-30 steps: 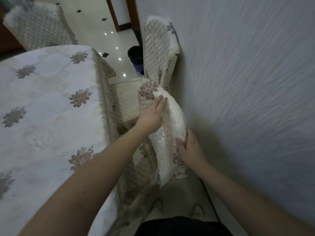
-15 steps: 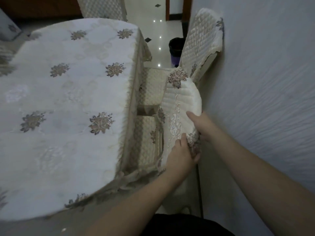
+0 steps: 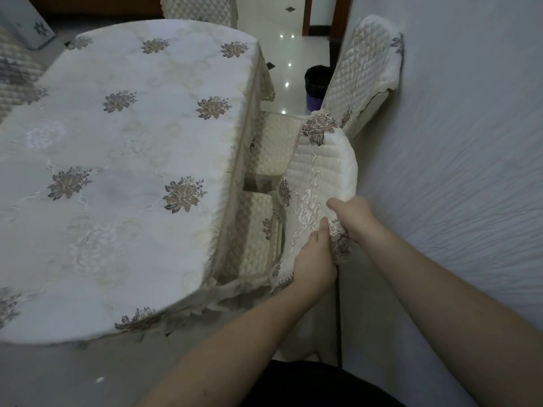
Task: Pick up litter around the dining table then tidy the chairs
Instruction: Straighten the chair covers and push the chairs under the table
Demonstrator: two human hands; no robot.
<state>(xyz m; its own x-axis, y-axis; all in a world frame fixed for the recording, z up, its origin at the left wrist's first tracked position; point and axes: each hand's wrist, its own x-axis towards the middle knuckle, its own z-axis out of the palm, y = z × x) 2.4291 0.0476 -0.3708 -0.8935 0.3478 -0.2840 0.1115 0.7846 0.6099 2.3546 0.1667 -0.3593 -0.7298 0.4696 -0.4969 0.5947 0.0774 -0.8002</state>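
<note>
The near chair (image 3: pixel 320 171) has a cream quilted cover with brown flower embroidery and stands between the table and the wall. Both hands hold the near top corner of its backrest. My left hand (image 3: pixel 313 259) grips the cover from the table side, thumb up over the embroidered edge. My right hand (image 3: pixel 352 215) grips the same corner from the wall side, fingers curled over the top. Its padded seat (image 3: pixel 252 230) is tucked partly under the tablecloth.
The dining table (image 3: pixel 117 171) with a flowered cream cloth fills the left. A second covered chair (image 3: pixel 364 77) stands farther along the wall (image 3: pixel 455 171). A black and purple bin (image 3: pixel 316 86) sits on the glossy floor beyond. More chairs stand at the far left and back.
My left hand has slid from the far top of the backrest down to the near corner beside my right hand. The view has swung left, showing more of the table.
</note>
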